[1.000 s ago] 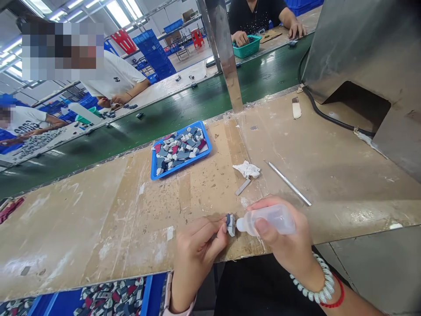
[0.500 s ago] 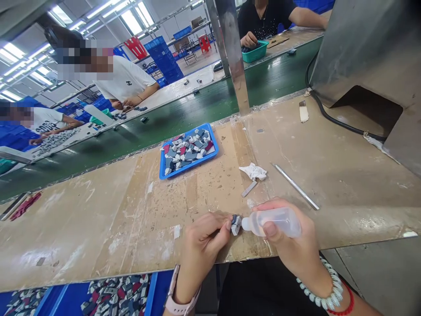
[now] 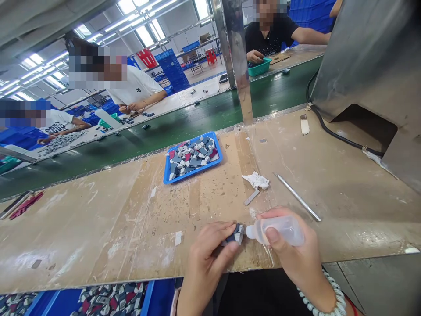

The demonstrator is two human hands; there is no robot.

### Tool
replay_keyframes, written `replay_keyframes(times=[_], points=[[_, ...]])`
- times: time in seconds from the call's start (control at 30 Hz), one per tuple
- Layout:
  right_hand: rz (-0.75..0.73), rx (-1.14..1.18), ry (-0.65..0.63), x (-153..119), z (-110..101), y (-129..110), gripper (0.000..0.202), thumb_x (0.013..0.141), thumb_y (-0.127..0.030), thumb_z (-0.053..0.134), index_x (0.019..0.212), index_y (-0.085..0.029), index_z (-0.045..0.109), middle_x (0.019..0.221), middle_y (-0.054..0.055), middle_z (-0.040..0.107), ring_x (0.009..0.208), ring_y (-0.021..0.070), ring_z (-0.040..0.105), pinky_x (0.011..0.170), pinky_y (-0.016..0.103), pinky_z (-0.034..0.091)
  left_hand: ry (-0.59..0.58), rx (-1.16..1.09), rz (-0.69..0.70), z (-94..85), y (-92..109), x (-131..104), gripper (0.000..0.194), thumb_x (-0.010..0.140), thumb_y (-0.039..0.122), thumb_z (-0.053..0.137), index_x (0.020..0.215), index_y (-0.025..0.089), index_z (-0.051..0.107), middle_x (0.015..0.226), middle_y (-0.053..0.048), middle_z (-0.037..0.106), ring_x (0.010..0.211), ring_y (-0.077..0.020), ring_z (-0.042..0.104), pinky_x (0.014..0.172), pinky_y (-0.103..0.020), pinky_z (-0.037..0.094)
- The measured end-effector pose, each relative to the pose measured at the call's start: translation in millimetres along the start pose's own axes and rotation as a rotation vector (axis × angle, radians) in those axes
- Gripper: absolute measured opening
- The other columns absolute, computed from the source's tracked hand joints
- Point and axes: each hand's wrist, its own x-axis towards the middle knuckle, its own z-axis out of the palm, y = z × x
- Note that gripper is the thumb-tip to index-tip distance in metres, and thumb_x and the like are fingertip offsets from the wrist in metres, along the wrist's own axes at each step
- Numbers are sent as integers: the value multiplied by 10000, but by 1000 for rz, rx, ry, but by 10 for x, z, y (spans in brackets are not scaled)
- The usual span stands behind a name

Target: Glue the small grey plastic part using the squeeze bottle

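My left hand (image 3: 207, 254) pinches a small grey and white piece (image 3: 237, 234) at the near edge of the worn workbench (image 3: 98, 228). My right hand (image 3: 296, 254) grips a clear squeeze bottle (image 3: 279, 229), lying sideways. Its white nozzle points left and touches the small piece. A blue tray (image 3: 167, 177) of several grey, white and red pieces lies further back on the bench.
A crumpled white tissue (image 3: 255, 180), a small flat metal strip (image 3: 251, 197) and a thin metal rod (image 3: 297, 196) lie just beyond my hands. A metal housing (image 3: 368, 57) with a black cable (image 3: 335, 134) stands at right. Beyond a green conveyor belt (image 3: 184, 123), other people work. Blue bins (image 3: 98, 300) of pieces sit below.
The view has tilted, so hands and bench sit lower and right in frame. My left hand has turned the small piece slightly while the bottle's nozzle stays against it.
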Motion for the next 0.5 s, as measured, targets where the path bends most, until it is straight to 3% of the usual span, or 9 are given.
replay_keyframes(times=[0.1, 0.2, 0.3, 0.4, 0.47, 0.5], points=[[76, 37, 104, -22, 27, 24, 324, 819, -479, 790, 983, -218, 691, 933, 64, 724, 760, 185, 675, 615, 222, 563, 83, 121, 40, 66, -54, -87, 295, 869, 265, 763, 1156, 220, 710, 1025, -67, 760, 1044, -238, 683, 872, -356, 600], [-37, 275, 237, -7, 20, 2, 315, 815, -377, 807, 1037, -257, 620, 971, 33, 672, 731, 159, 653, 572, 224, 569, 179, 144, 76, 134, -68, -95, 191, 900, 203, 716, 1091, 201, 725, 927, -54, 761, 950, -219, 694, 795, -327, 605], [51, 467, 353, 23, -105, -90, 396, 699, -288, 895, 962, -264, 599, 1024, 25, 630, 793, 180, 695, 610, 260, 619, 204, 137, 98, 164, -53, -70, 154, 907, 221, 709, 1057, 199, 735, 896, -53, 759, 892, -214, 694, 758, -317, 599], [255, 434, 382, 24, -459, -97, 533, 490, -264, 972, 879, -260, 608, 973, 71, 694, 866, 291, 743, 703, 349, 658, 197, 118, 81, 158, -45, -67, 150, 913, 228, 700, 1058, 205, 730, 895, -52, 758, 909, -219, 688, 768, -317, 592], [300, 354, 267, 17, -853, 36, 520, 493, -327, 939, 907, -260, 631, 940, 130, 727, 797, 359, 745, 629, 432, 657, 180, 75, 56, 143, -45, -77, 162, 924, 227, 683, 1080, 212, 722, 923, -53, 758, 932, -217, 685, 787, -315, 590], [225, 300, 269, 19, -1088, 143, 492, 535, -405, 907, 923, -260, 642, 918, 144, 737, 741, 376, 741, 584, 465, 646, 173, 53, 39, 135, -45, -82, 165, 931, 225, 671, 1088, 214, 718, 944, -58, 757, 941, -216, 684, 794, -315, 589]])
